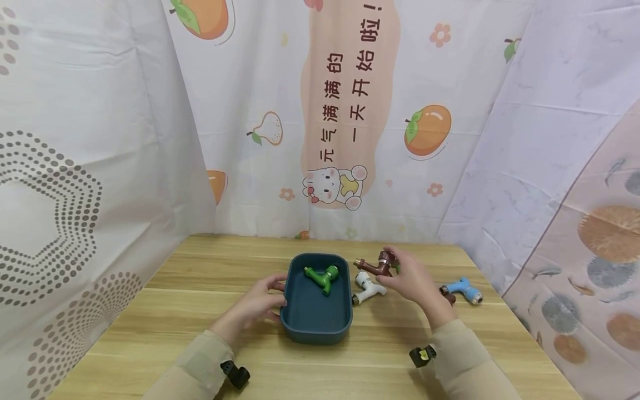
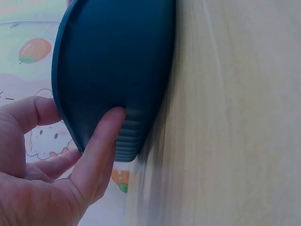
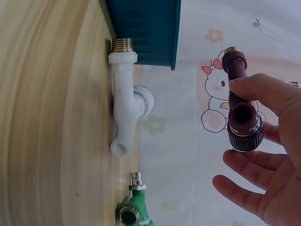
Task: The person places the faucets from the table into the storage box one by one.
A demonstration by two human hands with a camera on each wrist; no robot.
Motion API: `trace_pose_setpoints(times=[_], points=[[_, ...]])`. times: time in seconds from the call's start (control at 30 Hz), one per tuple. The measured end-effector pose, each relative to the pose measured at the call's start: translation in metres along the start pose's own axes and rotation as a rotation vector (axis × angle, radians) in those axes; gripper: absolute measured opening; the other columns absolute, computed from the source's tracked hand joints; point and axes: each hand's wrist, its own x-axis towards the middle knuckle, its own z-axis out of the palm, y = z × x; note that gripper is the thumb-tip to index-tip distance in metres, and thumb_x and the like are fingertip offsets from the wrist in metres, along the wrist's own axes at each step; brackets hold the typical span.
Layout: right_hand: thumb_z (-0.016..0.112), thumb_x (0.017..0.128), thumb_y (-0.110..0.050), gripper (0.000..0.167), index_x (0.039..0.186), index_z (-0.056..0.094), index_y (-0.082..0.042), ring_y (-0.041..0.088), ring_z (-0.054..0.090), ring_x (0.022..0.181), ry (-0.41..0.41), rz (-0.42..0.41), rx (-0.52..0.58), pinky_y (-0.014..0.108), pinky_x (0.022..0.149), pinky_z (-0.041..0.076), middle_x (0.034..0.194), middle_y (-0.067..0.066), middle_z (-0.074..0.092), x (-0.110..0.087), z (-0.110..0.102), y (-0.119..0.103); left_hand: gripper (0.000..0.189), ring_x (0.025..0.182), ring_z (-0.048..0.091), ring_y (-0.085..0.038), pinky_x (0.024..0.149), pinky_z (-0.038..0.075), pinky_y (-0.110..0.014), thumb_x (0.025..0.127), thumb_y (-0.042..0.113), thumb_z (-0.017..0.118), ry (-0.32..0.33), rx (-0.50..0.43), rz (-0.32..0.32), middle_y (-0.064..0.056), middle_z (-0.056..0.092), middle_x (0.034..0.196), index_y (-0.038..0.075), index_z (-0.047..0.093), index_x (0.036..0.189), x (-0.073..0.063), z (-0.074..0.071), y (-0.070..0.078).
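A dark teal plastic bin stands on the table with a green faucet lying in it. My left hand is at the bin's left side; in the left wrist view its extended fingers touch the outer wall and rim. To the right of the bin, my right hand pinches a dark brown faucet above the table, its brass thread pointing toward the bin. Below that faucet, a white faucet lies on the table beside the bin.
Another green faucet lies on the table, mostly hidden behind my right hand in the head view. A blue faucet lies farther right, with a brown piece partly behind my wrist. Printed curtains enclose the wooden table.
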Motion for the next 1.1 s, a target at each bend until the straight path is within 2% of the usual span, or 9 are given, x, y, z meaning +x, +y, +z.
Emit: trace_pose_setpoints(times=[0.1, 0.43, 0.63, 0.83, 1.1], points=[[0.086, 0.080, -0.032, 0.074, 0.143, 0.054, -0.008, 0.035, 0.063, 0.109, -0.002, -0.013, 0.003, 0.055, 0.087, 0.053, 0.123, 0.014, 0.066, 0.003, 0.000, -0.003, 0.070, 0.102, 0.062, -0.039, 0.069, 0.061, -0.050, 0.091, -0.004, 0.060, -0.001, 0.000, 0.001, -0.032, 0.040, 0.141, 0.002, 0.035, 0.155, 0.000, 0.000, 0.000], [0.084, 0.082, -0.035, 0.074, 0.145, 0.053, -0.010, 0.036, 0.063, 0.109, -0.026, 0.012, 0.028, 0.055, 0.086, 0.053, 0.123, 0.014, 0.066, 0.009, 0.001, -0.010, 0.069, 0.101, 0.063, -0.037, 0.069, 0.061, -0.051, 0.091, -0.004, 0.060, 0.013, 0.006, -0.006, -0.031, 0.042, 0.140, 0.002, 0.036, 0.155, 0.000, 0.000, 0.000], [0.084, 0.082, -0.038, 0.075, 0.145, 0.053, -0.010, 0.036, 0.062, 0.112, -0.031, 0.028, 0.035, 0.055, 0.090, 0.053, 0.124, 0.014, 0.066, 0.016, 0.001, -0.015, 0.069, 0.103, 0.062, -0.040, 0.069, 0.061, -0.051, 0.091, -0.004, 0.061, 0.013, 0.000, -0.011, -0.031, 0.041, 0.141, 0.003, 0.036, 0.155, 0.001, -0.001, 0.000], [0.084, 0.081, -0.040, 0.073, 0.143, 0.055, -0.013, 0.033, 0.063, 0.108, -0.026, 0.042, 0.031, 0.052, 0.086, 0.054, 0.119, 0.010, 0.068, 0.019, 0.004, -0.020, 0.069, 0.103, 0.062, -0.039, 0.069, 0.061, -0.051, 0.091, -0.004, 0.061, 0.009, 0.002, -0.008, -0.031, 0.041, 0.141, 0.003, 0.036, 0.155, 0.000, -0.001, 0.001], [0.084, 0.081, -0.037, 0.069, 0.140, 0.058, -0.011, 0.031, 0.064, 0.106, -0.022, 0.016, 0.022, 0.051, 0.085, 0.055, 0.118, 0.010, 0.068, 0.025, 0.008, -0.026, 0.069, 0.099, 0.063, -0.036, 0.069, 0.061, -0.052, 0.091, -0.004, 0.060, 0.006, 0.006, 0.001, -0.031, 0.041, 0.140, 0.002, 0.036, 0.155, -0.001, 0.000, 0.001]])
